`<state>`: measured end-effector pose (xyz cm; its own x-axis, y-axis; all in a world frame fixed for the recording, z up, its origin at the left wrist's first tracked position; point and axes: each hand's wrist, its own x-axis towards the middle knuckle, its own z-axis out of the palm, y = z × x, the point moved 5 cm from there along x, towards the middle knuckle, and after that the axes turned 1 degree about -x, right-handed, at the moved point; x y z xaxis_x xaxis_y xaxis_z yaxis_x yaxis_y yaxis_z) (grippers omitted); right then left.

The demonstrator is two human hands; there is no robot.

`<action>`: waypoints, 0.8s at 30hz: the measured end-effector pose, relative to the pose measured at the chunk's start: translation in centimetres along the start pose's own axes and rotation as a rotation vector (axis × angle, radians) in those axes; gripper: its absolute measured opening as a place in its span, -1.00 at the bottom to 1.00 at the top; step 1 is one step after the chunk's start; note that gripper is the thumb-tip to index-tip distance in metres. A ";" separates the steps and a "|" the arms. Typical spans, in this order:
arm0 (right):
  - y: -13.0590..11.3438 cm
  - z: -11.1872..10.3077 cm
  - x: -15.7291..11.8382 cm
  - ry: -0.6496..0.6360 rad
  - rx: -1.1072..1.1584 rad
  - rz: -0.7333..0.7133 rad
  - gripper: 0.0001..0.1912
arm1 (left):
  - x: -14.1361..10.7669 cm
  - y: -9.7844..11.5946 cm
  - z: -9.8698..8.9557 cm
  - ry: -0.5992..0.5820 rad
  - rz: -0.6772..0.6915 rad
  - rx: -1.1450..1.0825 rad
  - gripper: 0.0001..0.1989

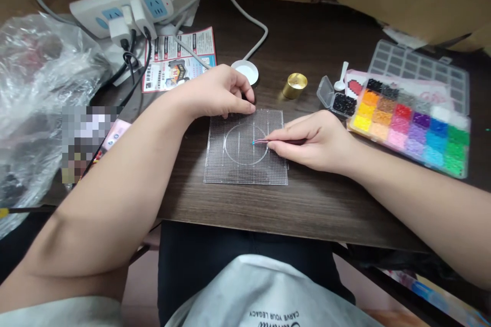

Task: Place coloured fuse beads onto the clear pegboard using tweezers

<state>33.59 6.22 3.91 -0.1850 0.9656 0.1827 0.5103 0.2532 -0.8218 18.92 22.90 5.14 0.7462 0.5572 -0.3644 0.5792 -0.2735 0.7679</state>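
A clear square pegboard [218, 171] lies flat on the dark table, with a round outline in its middle. Thin tweezers [261, 141] are pinched between the thumb and fingers of my right hand [312, 140]. At their tips, over the board inside the circle, is a tiny blue bead [253, 142]. Whether the bead touches the pegs I cannot tell. My left hand [220, 93] rests at the board's far edge, its fingers loosely bent and the thumb lying along that edge, apart from the index finger.
Right: a bead box [406, 122] with many colours, a small case of black beads [344, 104], a white scoop [341, 76]. Beyond the board: a gold tin [295, 86], a white disc [245, 71] with a cable. Left: a power strip [123, 7], a leaflet [180, 59], plastic wrap [42, 97].
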 end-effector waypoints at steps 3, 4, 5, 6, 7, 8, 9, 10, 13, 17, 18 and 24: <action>-0.1 0.0 0.0 -0.002 -0.004 -0.033 -0.81 | 0.1 -0.1 0.1 0.003 0.002 0.003 -0.82; -0.1 0.0 0.0 -0.008 -0.008 -0.041 -0.81 | 0.1 -0.1 0.1 0.004 0.005 0.001 -0.82; -0.1 0.0 0.0 -0.012 -0.013 -0.046 -0.81 | 0.2 -0.1 0.1 0.005 0.008 -0.001 -0.82; -0.1 0.0 0.0 -0.014 -0.017 -0.051 -0.81 | 0.2 -0.2 0.1 0.006 0.010 -0.003 -0.83; -0.1 0.0 0.0 -0.014 -0.019 -0.056 -0.82 | 0.3 -0.2 0.2 0.006 0.012 -0.005 -0.83; -0.1 0.0 0.0 -0.013 -0.020 -0.059 -0.82 | 0.3 -0.2 0.2 0.006 0.012 -0.006 -0.83; -0.1 0.0 0.0 -0.010 -0.018 -0.060 -0.82 | 0.4 -0.2 0.2 0.006 0.010 -0.007 -0.83; -0.1 0.0 0.0 -0.007 -0.014 -0.058 -0.81 | 0.4 -0.3 0.1 0.007 0.008 -0.008 -0.83; -0.2 -0.1 -0.1 0.013 0.011 -0.045 -0.81 | 0.5 -0.3 0.1 0.006 0.003 -0.016 -0.84; -0.3 -0.3 -0.6 0.063 0.015 -0.006 -0.82 | 0.5 -0.4 0.0 0.005 0.011 -0.042 -0.87; -0.4 -0.5 -0.8 0.096 0.003 0.005 -0.82 | 0.5 -0.4 0.0 0.008 0.012 -0.046 -0.87; -1.3 -2.4 -4.2 0.372 -0.119 0.044 -0.81 | 0.4 -0.7 0.1 0.004 0.032 -0.050 -0.89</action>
<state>35.72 2.01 5.46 0.1451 0.9258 0.3491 0.6086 0.1947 -0.7692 18.88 23.19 4.41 0.7625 0.5522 -0.3372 0.5379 -0.2514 0.8047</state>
